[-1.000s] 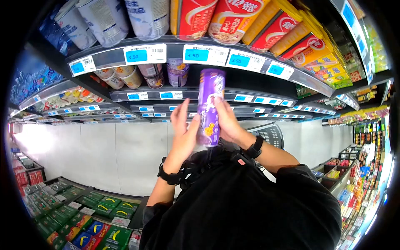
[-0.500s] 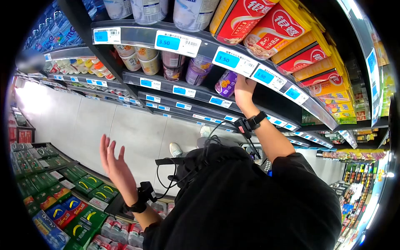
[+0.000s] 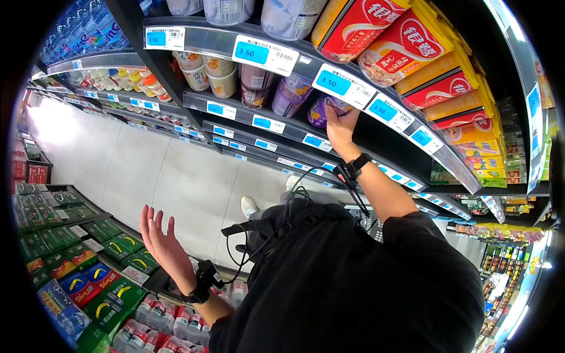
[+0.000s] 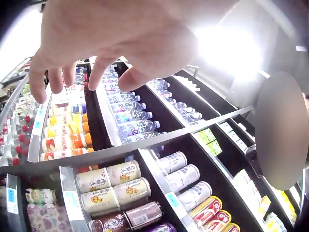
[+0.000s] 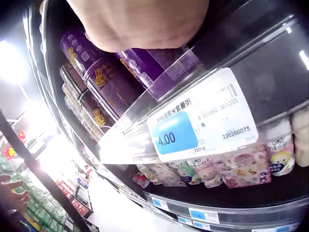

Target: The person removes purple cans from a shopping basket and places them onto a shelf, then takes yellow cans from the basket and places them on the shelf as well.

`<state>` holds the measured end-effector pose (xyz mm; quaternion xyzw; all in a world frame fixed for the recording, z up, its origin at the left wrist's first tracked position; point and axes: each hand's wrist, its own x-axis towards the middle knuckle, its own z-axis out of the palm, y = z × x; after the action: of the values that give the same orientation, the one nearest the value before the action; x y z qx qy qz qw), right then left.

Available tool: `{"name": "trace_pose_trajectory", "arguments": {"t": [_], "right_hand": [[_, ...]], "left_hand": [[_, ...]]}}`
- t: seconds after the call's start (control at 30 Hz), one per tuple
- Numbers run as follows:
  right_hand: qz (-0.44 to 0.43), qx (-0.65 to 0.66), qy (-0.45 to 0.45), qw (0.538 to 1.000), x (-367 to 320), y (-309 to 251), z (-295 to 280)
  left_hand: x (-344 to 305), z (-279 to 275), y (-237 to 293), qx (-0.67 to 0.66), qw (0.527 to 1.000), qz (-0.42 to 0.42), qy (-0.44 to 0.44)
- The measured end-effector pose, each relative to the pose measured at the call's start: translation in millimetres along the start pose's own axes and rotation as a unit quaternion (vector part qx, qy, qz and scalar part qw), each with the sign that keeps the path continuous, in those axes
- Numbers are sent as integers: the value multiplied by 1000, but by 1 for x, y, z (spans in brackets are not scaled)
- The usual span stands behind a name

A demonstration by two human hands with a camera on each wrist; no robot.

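Note:
My right hand [image 3: 342,126] reaches into the shelf under the upper price rail and grips a purple can [image 3: 317,115]. Its thumb lies along the near side, while the upper part is hidden by the hand and rail. Just left of it stand stacked purple cans [image 3: 286,101]. In the right wrist view, the back of the right hand [image 5: 145,21] covers much of the held can, which is close behind the shelf's clear front lip [image 5: 176,75]. My left hand [image 3: 166,250] hangs in the air with fingers spread, holding nothing; it also shows in the left wrist view.
Yellow-and-red packs [image 3: 406,44] and white cans [image 3: 291,17] fill the shelf above. Paler cans [image 3: 222,76] stand farther left. Behind the left hand are green boxes [image 3: 120,247] and bottle packs [image 3: 156,312]. Cables [image 3: 294,197] hang at the person's front over the tiled floor [image 3: 141,170].
The purple can pair, earlier between both hands before the body, went up onto the shelf in my right hand. My left hand let go and swung left. Lately, the right hand shifted only slightly.

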<state>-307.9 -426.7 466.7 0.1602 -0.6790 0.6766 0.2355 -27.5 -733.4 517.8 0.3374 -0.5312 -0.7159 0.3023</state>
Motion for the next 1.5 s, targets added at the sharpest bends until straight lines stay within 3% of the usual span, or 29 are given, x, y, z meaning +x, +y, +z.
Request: {"name": "trace_pose_trajectory", "arguments": {"t": [0.13,0.2,0.27,0.33,0.47,0.6,0.63,0.7,0.83,0.9,0.93,1.03,1.2,1.33,1.4,1.5], "right_hand": [[15,39,-7,999,0,-4,0],[82,26,-48,995,1,-16,-1],[78,7,-51,996,2,-14,-9],[91,-147,-100,980,6,-23,-15],[145,-125,-99,976,6,-36,-19],[152,-137,-121,971,9,-54,-17],[162,-147,-125,968,10,-47,-20],[164,-163,-130,964,11,-39,-27],[161,-195,-140,957,12,-52,-24],[120,-203,-131,963,11,-45,-23],[122,-203,-127,963,8,-41,-23],[94,-218,-109,965,7,-37,-23],[84,-255,-115,956,9,-49,-22],[63,-197,-83,975,8,-54,-21],[130,-181,-129,966,11,-57,-24],[141,-198,-147,959,12,-62,-29]], "left_hand": [[8,3,-1,9,1000,-4,-20],[13,6,-4,27,999,-21,-39],[15,11,-6,35,998,-25,-55],[16,18,-7,34,996,-30,-78],[18,28,-11,44,990,-49,-124],[17,62,-13,86,944,-52,-314],[18,75,-12,86,942,-52,-319],[21,105,-11,128,875,-13,-466],[22,172,-33,79,862,51,-499],[18,204,-48,104,879,174,-432],[16,216,-56,106,877,174,-436],[10,247,-75,154,899,272,-308],[3,275,-89,217,896,298,-247],[-2,290,-94,231,907,287,-202],[-3,294,-94,250,910,286,-168],[-2,299,-100,236,911,292,-171]]}}
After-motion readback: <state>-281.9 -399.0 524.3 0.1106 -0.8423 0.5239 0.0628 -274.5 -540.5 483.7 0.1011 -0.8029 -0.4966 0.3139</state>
